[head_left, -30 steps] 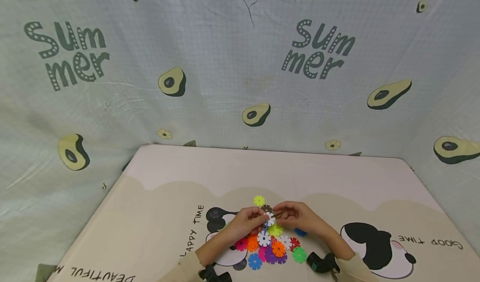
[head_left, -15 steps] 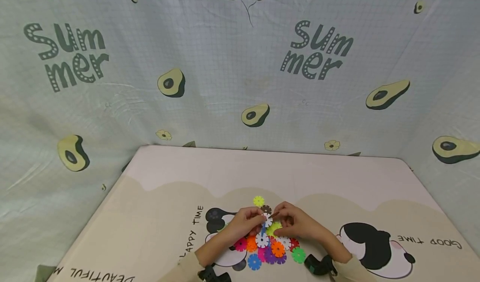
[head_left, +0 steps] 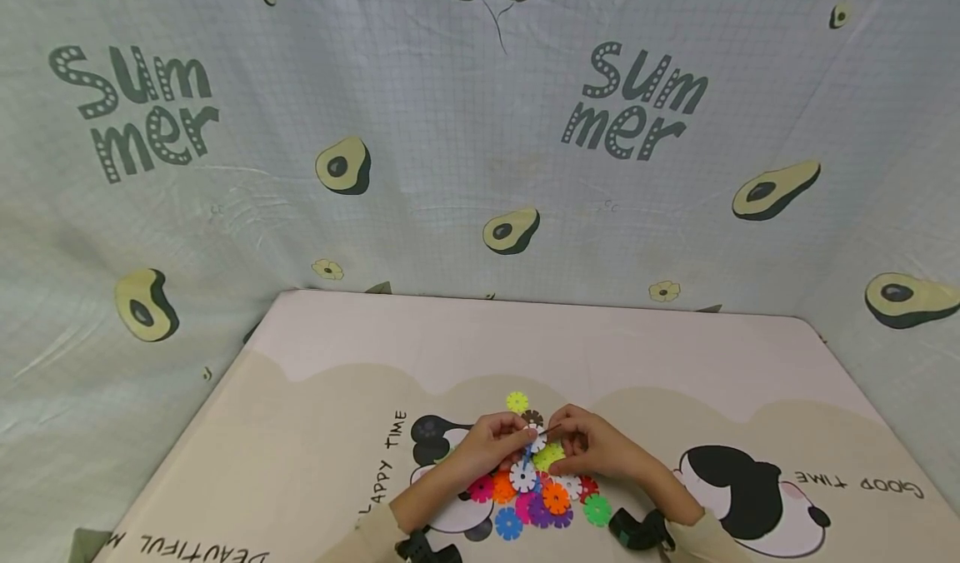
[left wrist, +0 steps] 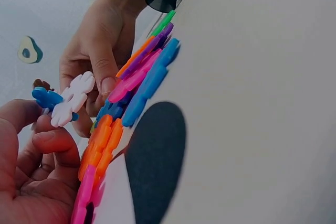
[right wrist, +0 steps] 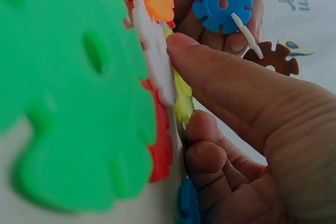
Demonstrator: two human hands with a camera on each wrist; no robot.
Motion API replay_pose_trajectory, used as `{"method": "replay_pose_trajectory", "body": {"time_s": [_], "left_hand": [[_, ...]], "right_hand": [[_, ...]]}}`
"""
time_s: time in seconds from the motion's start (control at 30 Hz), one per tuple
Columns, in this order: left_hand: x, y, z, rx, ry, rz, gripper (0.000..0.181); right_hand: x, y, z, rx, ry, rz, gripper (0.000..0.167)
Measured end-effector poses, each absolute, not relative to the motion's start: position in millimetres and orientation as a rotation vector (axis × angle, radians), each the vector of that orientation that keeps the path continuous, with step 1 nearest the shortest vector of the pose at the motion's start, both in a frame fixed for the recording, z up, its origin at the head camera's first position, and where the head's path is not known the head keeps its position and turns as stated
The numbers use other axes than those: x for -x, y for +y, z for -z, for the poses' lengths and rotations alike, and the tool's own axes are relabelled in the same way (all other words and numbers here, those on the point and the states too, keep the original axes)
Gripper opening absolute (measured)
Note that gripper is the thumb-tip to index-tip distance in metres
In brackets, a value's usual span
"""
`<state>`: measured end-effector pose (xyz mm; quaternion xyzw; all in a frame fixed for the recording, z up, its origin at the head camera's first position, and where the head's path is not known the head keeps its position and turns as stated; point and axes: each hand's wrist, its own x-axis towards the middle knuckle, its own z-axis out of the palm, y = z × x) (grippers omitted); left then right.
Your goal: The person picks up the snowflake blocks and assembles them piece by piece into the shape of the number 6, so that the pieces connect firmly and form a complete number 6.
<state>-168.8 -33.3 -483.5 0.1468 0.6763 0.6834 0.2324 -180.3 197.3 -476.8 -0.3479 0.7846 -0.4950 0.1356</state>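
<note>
My left hand [head_left: 495, 440] pinches a chain of slotted plastic discs, raised above the pile. In it I see a white disc [left wrist: 73, 98], a blue disc [right wrist: 223, 4] and a brown disc [right wrist: 273, 59], joined at their slots. My right hand [head_left: 600, 444] is low at the pile's right side. Its thumb touches a yellow-green disc [right wrist: 182, 95] and its curled fingers [right wrist: 202, 124] meet that disc's other edge. The right index fingertip is hidden in the right wrist view; from the head it appears close to the brown disc.
Loose discs in several colours lie close together before the hands, among them orange [head_left: 557, 498], purple [head_left: 539, 510], blue [head_left: 508, 523] and green [head_left: 597, 510]. Another yellow disc [head_left: 517, 401] lies behind. They rest on a printed tabletop [head_left: 300, 463] with a patterned cloth [head_left: 420, 130] beyond.
My right hand has shifted from beside the raised chain, its thumb going down onto the yellow-green disc. The chain's brown disc has tilted. The left hand stays nearly still.
</note>
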Motion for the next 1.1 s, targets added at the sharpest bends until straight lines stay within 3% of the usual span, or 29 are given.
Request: {"method": "replay_pose_trajectory", "body": {"time_s": [0.53, 1.1], "left_hand": [[166.5, -33.9, 482.6, -0.388, 1.814, -1.920, 0.020], [168.9, -32.2, 485.0, -0.348, 1.825, -1.936, 0.021]], "right_hand": [[182.0, 201.0, 478.7, 0.904, 2.144, 1.609, 0.011], [184.5, 206.7, 474.7, 0.450, 2.241, 1.837, 0.026]]}}
